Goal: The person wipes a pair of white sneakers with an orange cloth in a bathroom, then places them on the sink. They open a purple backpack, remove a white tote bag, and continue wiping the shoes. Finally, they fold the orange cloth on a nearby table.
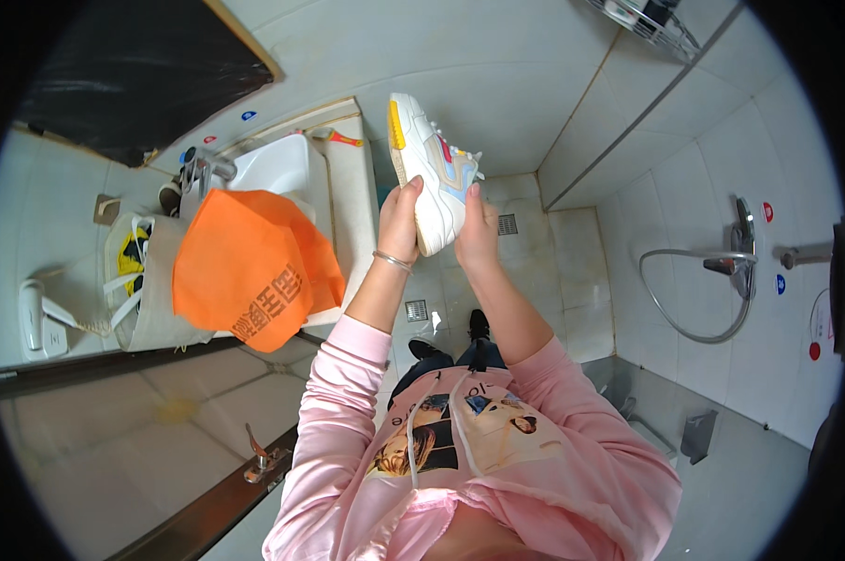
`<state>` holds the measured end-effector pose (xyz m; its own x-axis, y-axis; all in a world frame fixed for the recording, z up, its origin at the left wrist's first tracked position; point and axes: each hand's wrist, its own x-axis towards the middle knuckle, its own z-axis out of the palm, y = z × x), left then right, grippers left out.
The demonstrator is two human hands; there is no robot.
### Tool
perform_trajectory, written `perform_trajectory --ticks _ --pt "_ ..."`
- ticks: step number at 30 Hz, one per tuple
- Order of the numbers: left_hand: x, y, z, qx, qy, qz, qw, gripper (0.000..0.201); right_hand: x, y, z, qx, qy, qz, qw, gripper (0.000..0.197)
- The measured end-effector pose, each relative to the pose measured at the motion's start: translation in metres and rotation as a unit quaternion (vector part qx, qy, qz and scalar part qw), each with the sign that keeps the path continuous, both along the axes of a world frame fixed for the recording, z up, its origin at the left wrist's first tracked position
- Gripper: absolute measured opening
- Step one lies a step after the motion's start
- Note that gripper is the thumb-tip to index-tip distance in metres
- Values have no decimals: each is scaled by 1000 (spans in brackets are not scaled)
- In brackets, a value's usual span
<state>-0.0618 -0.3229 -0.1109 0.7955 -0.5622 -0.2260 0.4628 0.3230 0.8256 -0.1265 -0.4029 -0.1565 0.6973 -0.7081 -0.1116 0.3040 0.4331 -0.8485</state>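
Observation:
Between my two hands I hold up a white sneaker [434,178] with yellow, red, beige and light blue patches and white laces. Its side faces up, with the sole turned to the left. My left hand [403,217] is closed on the sole edge, thumb on the white side; a bracelet circles that wrist. My right hand [478,227] grips the upper on the other side, near the shoe's lower end, its fingers mostly hidden behind the shoe. Left of the sneaker, an orange cloth bag [245,262] lies over the counter edge.
A white sink [271,168] with a metal faucet [207,170] is set in the counter [352,187]. An orange-handled brush or tool [336,137] lies behind it. A pale tote bag [156,299] stands at left. Floor drains [416,310] lie below; a shower hose [661,299] hangs at right.

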Motion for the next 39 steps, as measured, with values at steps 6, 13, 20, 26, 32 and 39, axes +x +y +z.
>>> perform_trajectory --ticks 6,13,20,26,32,39 --pt "-5 -22 -3 26 26 54 998 57 9 -17 1 89 -11 -26 996 51" --pt "-1 -43 2 120 -31 91 988 56 17 -23 19 224 -62 -73 970 49" --pt "5 -53 1 159 -33 106 981 56 27 -29 18 241 -52 -122 961 47" --pt "12 -39 -5 129 4 61 990 62 26 -27 1 67 63 -49 995 36" --pt "39 9 5 -71 104 -81 989 63 -17 -47 3 -368 -42 1 929 27" --pt "37 18 11 -139 88 -81 983 61 -15 -45 19 -526 -99 48 843 47"
